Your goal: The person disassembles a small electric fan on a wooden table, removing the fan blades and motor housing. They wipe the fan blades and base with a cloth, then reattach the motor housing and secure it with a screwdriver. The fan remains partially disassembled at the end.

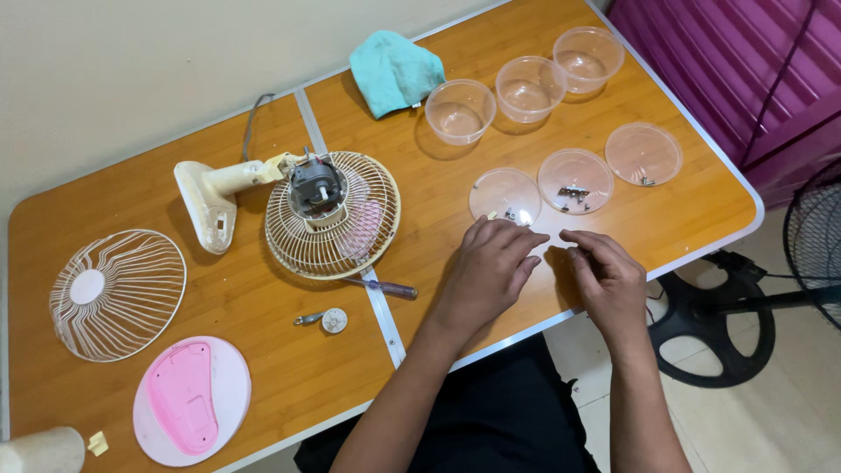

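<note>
Screws lay sorted in clear lids [575, 181] right of centre; my left hand [487, 267] rested flat beside them, my right hand [606, 278] pinched something too small to identify.

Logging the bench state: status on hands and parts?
Left hand flat on table, fingertips at nearest clear lid. Right hand curled, contents hidden. Screwdriver lies beside fan cage. Nothing between the hands.

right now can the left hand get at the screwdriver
Probably yes. The left hand rests on the table just right of the screwdriver, which lies in the open beside the fan cage, with nothing between them.
</note>
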